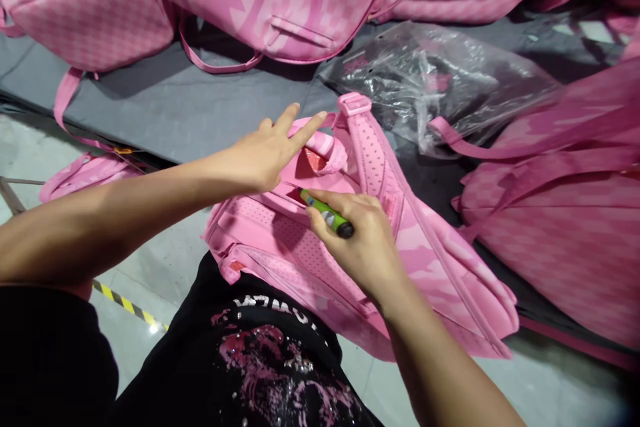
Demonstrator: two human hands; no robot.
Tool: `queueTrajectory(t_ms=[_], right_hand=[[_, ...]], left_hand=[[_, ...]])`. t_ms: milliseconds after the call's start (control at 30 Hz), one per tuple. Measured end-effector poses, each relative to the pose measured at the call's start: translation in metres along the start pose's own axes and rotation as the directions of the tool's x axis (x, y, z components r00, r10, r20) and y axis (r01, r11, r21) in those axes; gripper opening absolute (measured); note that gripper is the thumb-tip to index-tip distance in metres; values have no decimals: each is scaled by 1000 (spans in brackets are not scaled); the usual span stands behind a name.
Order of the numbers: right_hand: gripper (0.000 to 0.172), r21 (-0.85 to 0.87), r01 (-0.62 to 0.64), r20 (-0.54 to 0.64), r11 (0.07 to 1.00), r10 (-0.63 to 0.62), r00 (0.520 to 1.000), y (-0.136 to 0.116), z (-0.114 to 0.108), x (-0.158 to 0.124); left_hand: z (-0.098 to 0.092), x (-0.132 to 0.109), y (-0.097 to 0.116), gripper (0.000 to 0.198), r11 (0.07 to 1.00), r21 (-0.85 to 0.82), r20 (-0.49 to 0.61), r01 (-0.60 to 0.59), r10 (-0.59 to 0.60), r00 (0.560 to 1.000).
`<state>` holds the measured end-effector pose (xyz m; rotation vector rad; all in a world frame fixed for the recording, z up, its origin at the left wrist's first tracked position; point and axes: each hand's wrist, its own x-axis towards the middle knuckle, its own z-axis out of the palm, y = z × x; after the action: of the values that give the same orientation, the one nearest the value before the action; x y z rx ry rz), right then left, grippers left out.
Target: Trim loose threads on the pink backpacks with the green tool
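1. Pink fabric is covering the backpack, which is lying at the near edge of the grey surface, its padded, perforated back panel turning upward toward the person.
2. On the backpack's upper part, the right grip is grasping a green pen-like tool; the black end is pointing back toward the person, and the tip is pointing toward the panel, though I cannot tell whether it is touching.
3. Also at the backpack's top, the left grip is resting released, its fingers spreading beside the carry loop.
4. Along the backpack's far side, a perforated shoulder strap is carrying a pink buckle.
5. Just beyond the backpack, a clear plastic bag is lying crumpled.
6. Other pink bags are standing farther beyond the backpack and to its right.
7. Left of the backpack, yellow-and-black tape is crossing the pale floor.
8. On the backpack's near side, a black printed garment is showing.
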<state>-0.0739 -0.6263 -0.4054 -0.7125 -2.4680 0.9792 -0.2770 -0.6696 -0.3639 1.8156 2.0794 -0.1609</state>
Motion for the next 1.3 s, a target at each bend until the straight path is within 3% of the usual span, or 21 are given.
queueTrajectory(t_ms=[233, 467, 700, 833, 967, 1100, 1200, 1300], right_hand=[[24, 26, 8, 16, 1000, -8, 1000, 8, -12, -4], [28, 229, -33, 93, 973, 12, 996, -6, 9, 12], [26, 108, -16, 24, 994, 14, 1000, -3, 11, 8], [26, 194, -16, 41, 981, 8, 999, -2, 10, 8], [25, 171, -35, 8, 985, 35, 999, -5, 13, 10], [25, 232, -57, 54, 971, 45, 998, -6, 14, 11], [25, 191, -70, 1, 979, 71, 997, -7, 14, 12], [25, 261, -72, 72, 963, 55, 996, -9, 16, 15]], left_hand=[[-3, 1, -3, 109, 1000, 14, 21, -4, 3, 1000], [-7, 1, -1, 104, 999, 41, 0, -5, 5, 1000], [-6, 1, 3, 104, 999, 49, -3, 15, -14, 1000], [-6, 0, 3, 105, 998, 49, 12, 37, -37, 999], [-5, -1, 2, 107, 999, 37, -4, 14, -14, 1000], [-5, -1, 2, 104, 999, 37, -4, 19, -18, 1000], [-4, 0, 1, 104, 999, 46, 10, 27, -27, 1000], [-3, -1, -1, 105, 999, 53, -15, 7, -6, 1000]])
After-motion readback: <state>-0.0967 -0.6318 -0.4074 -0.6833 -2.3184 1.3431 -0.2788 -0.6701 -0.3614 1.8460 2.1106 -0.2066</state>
